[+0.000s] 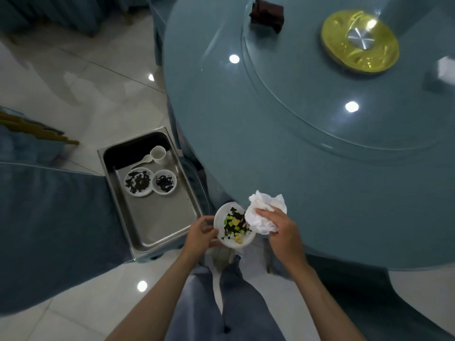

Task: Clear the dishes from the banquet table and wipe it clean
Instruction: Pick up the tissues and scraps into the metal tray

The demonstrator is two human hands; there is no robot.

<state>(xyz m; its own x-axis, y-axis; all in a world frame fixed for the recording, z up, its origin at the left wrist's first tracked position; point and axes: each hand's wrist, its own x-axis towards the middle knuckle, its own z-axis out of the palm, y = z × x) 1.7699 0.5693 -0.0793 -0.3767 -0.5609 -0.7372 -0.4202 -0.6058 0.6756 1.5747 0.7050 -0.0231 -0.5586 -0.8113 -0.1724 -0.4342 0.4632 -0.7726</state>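
A: From the head view, which step is in hand?

B: Clearing, by the look of it. The left hand point(200, 233) grips a white plate point(219, 219) by its left rim, fingers curled round the edge. It holds the plate just off the rim of the blue surface point(320, 198), above the person's knees. The right hand point(283, 230) clenches a crumpled paper napkin point(267, 209) that touches the plate's right side. It is probably pushing leftovers onto the plate, or tidying the edge of the surface.

A: How does the plate look?

B: Small and round, smeared with dark sauce, with green and yellow scraps in the middle and one yellow bit near the front rim. Whether it is level cannot be told.

A: And the next move?

B: Likely a swing left and down to the steel pan point(160, 217) standing low beside the surface. Two dirty plates point(139, 182), a cup point(158, 153) and a spoon point(145, 159) lie at its far end, and the near half has room. The plate wants carrying flat so the scraps do not slide off.

A: Then the wiping?

B: Most of that seems left to do. The glass turntable point(344, 124) carries a dark folded thing point(267, 14) near its far edge — what it is cannot be told.
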